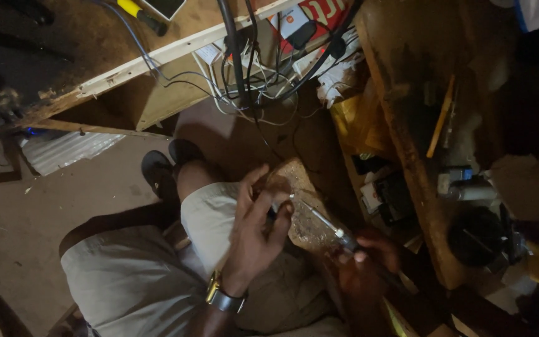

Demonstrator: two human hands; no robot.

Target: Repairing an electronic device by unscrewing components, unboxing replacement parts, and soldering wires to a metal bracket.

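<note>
My right hand (pixel 364 259) is clamped around the dark handle of a soldering iron (pixel 327 223). The iron's long axis runs from that hand, near and right, up and left toward my left hand (pixel 258 218), ending at its thin metal tip just beside the left fingertips (pixel 282 212). My left hand is curled, fingers drawn together in a pinch around something small; it is too small and too dark to identify. The left hand is therefore the nearer one to the tip, and the two hands stand just apart, joined only by the line of the iron.

Both hands work above my right knee in light shorts (pixel 213 218), over a worn wooden block (pixel 304 206). A metal wristwatch (pixel 223 296) sits on my left wrist. Far from me, a tangle of cables (pixel 251 81) hangs over the shelf edge. To the right, a cluttered wooden bench (pixel 419 181) carries a dark round object (pixel 476 236). Nothing stands between tip and fingers.
</note>
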